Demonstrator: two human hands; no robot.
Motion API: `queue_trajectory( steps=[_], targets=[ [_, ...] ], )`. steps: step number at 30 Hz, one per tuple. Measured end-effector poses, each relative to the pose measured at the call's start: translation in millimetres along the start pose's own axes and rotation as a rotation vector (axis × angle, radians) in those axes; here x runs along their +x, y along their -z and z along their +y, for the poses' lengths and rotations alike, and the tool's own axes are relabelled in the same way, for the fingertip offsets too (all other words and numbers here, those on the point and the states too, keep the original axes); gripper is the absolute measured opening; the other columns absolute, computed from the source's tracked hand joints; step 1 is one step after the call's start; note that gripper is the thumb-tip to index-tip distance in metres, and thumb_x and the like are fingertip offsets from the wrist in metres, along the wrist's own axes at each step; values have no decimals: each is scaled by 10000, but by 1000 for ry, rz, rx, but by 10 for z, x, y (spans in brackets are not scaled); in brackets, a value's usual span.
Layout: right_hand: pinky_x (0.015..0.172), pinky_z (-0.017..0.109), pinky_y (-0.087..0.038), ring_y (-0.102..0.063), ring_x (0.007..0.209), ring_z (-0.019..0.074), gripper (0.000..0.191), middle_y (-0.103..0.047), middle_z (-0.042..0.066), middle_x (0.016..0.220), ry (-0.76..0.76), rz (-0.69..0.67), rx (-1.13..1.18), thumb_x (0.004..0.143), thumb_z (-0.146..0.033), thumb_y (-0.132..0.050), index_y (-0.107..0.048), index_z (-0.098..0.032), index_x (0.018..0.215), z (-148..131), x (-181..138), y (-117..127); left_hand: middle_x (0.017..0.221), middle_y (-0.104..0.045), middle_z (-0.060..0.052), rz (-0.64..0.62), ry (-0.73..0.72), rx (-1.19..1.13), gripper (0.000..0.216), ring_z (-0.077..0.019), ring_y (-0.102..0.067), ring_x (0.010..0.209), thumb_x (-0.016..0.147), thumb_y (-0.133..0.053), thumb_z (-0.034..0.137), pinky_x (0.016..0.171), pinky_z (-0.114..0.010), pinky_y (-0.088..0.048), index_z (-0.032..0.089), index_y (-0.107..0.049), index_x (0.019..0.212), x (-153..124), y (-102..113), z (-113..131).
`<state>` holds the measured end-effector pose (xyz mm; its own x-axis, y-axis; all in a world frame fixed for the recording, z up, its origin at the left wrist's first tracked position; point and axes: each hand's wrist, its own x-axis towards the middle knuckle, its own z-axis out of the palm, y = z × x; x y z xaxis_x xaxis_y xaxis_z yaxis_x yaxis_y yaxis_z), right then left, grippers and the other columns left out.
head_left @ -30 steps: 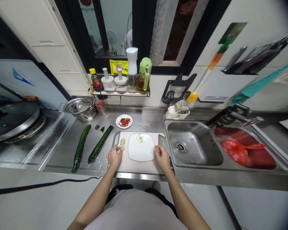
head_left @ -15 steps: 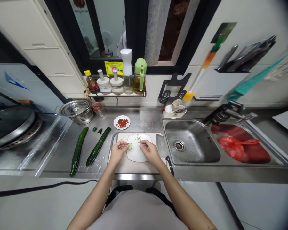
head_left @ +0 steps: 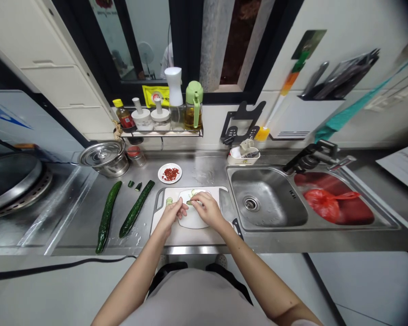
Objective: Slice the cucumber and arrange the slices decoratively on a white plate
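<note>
My right hand (head_left: 207,209) pinches a cucumber slice (head_left: 189,203) at its fingertips, over a white square plate (head_left: 192,222). Close on the left, my left hand (head_left: 174,213) hovers at the plate's edge, fingers loosely apart and nothing visible in them. More cucumber slices (head_left: 192,192) lie toward the plate's far side, partly behind my right hand. Beneath the plate is a cutting board (head_left: 177,237), with a small stack of cucumber slices (head_left: 169,200) at its upper left. A knife (head_left: 238,229) with a black handle rests at the board's right edge, partly hidden by my forearm.
Two cucumbers (head_left: 108,217) and two cut ends (head_left: 138,186) lie left of the board. Behind it stands a small dish (head_left: 161,177) of chopped red pieces. A sink (head_left: 275,222) is on the right, a lidded pot (head_left: 113,166) at back left, and a seasoning shelf (head_left: 163,134) above.
The cucumber slice that was in my left hand is now between my right fingertips. My left hand has loosened, and my right hand has moved left over the plate. The view has shifted slightly.
</note>
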<state>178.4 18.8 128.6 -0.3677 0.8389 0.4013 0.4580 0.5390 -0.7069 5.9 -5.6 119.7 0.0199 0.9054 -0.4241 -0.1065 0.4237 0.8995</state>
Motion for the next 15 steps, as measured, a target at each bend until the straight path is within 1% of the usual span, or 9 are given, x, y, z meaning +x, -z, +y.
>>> queue_trajectory(
  steps=[2,5,9,15],
  targets=[
    [828,331,-431,-550,905,194,222,-657,64,898,71,-9,-62,960,-295,-476,-681,-215,937,4,-6,36,646,-595,-5,-79,98,-66,536,-56,-428,500,735,-610,662,475,-205,-210,132,-663,794,2,-15,30],
    [827,336,-441,-539,932,202,230,-652,75,931,136,-28,-147,961,-306,-483,-699,-232,991,27,-11,74,674,-582,21,-94,131,-135,442,-41,-419,507,669,-729,546,469,-195,-184,138,-646,817,21,-36,70],
    [835,338,-443,-534,955,203,216,-653,76,958,163,-44,-192,959,-307,-494,-695,-234,995,65,-19,90,680,-575,29,-81,111,-131,376,-30,-407,509,619,-774,452,475,-189,-200,140,-626,769,36,-41,97],
    [831,332,-435,-548,920,196,180,-659,62,919,103,-52,-109,951,-287,-497,-660,-219,912,57,-33,61,626,-563,35,-21,10,-84,328,-37,-400,515,557,-796,386,489,-188,-218,143,-631,702,28,-71,117]
  ],
)
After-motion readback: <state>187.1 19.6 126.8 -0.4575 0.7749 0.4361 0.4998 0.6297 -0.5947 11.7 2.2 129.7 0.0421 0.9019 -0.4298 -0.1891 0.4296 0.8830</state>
